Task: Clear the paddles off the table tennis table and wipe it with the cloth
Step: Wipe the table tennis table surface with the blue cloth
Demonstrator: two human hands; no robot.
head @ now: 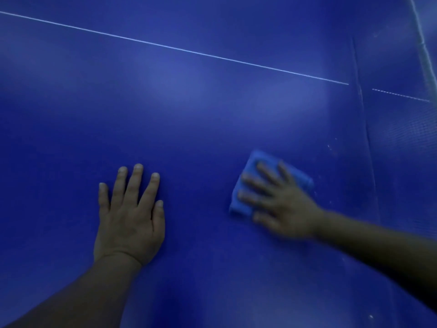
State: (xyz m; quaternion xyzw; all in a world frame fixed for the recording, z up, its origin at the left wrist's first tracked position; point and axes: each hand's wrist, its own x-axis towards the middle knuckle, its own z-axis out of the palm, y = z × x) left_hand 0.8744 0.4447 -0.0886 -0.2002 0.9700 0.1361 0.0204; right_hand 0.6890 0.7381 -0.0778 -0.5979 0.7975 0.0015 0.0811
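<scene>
Here the right hand [281, 204] lies flat with fingers spread on the folded cloth [272, 183], pressing it to the table [189, 102] near the net [425, 55], likely so the whole pad rubs evenly. The left hand [130, 216] rests flat, fingers straight, probably bracing the lean. No paddles show.

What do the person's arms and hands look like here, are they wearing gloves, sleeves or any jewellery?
Both are bare. The left hand shows no glove, ring or watch, with short trimmed nails on its fingers, and its forearm is uncovered down to the picture's edge. The right hand is blurred; no glove or sleeve shows on it either, but small details such as rings cannot be told.
</scene>
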